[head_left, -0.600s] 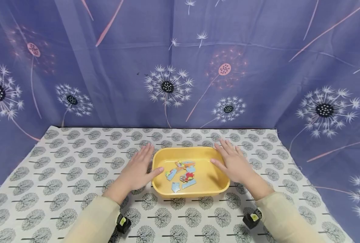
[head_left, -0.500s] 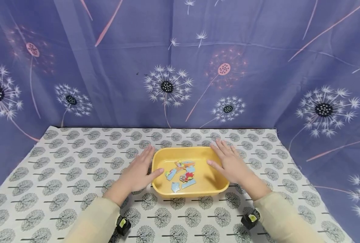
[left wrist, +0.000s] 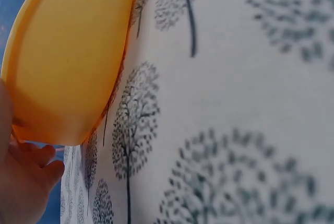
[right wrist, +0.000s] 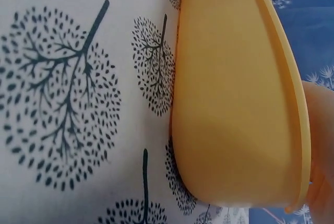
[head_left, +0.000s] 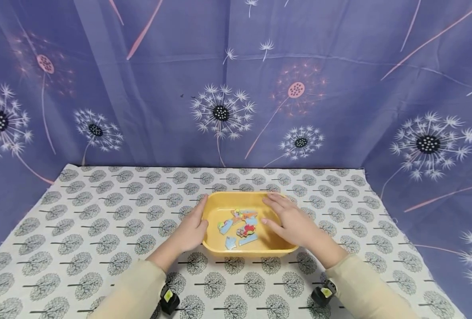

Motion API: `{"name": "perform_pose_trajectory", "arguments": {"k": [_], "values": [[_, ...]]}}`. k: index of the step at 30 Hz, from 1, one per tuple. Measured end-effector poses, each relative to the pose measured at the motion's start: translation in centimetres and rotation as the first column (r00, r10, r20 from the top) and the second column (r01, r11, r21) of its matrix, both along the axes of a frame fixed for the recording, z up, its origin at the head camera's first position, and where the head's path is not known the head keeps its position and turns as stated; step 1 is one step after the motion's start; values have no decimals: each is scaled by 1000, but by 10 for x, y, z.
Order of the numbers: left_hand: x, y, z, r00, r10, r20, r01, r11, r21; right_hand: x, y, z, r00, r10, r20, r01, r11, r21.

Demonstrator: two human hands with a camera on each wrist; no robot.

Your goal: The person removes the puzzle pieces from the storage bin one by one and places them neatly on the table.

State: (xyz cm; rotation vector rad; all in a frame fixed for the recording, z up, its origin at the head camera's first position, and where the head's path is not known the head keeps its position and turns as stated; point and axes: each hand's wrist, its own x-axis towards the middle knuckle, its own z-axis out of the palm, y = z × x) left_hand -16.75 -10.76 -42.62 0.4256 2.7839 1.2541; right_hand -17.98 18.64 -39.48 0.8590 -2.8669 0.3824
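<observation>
A yellow plastic tub (head_left: 248, 253) sits on the patterned cloth, with several small flat puzzle pieces (head_left: 247, 239) in light blue, red and orange inside it. My left hand (head_left: 190, 230) grips the tub's left end, thumb at the rim. In the left wrist view, that hand's fingers (left wrist: 44, 156) curl around the end of the tub (left wrist: 73, 57). My right hand (head_left: 293, 221) lies over the tub's right end, its fingers extended above the inside. From the right wrist, the tub's outer wall (right wrist: 235, 93) hides most of that hand (right wrist: 321, 130).
A white cloth (head_left: 100, 212) printed with grey trees covers the table. Behind it and at both sides hangs a purple-blue curtain (head_left: 160, 110) with dandelion prints. A black wrist camera (head_left: 169, 300) sits on the left wrist, another camera (head_left: 323, 293) on the right.
My left hand has closed in on the tub's left end and now grips it. The right hand has moved left, farther over the tub. The pieces lie in the same arrangement.
</observation>
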Motion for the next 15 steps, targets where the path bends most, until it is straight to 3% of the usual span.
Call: {"name": "perform_pose_trajectory", "arguments": {"k": [7, 15], "values": [[-12, 1, -1, 1000, 23, 0, -23, 998, 53, -5, -7, 0, 997, 8, 72, -6, 999, -39], [-24, 2, -5, 994, 72, 76, -81, 990, 116, -21, -16, -1, 990, 35, 138, -19, 993, -115]]}}
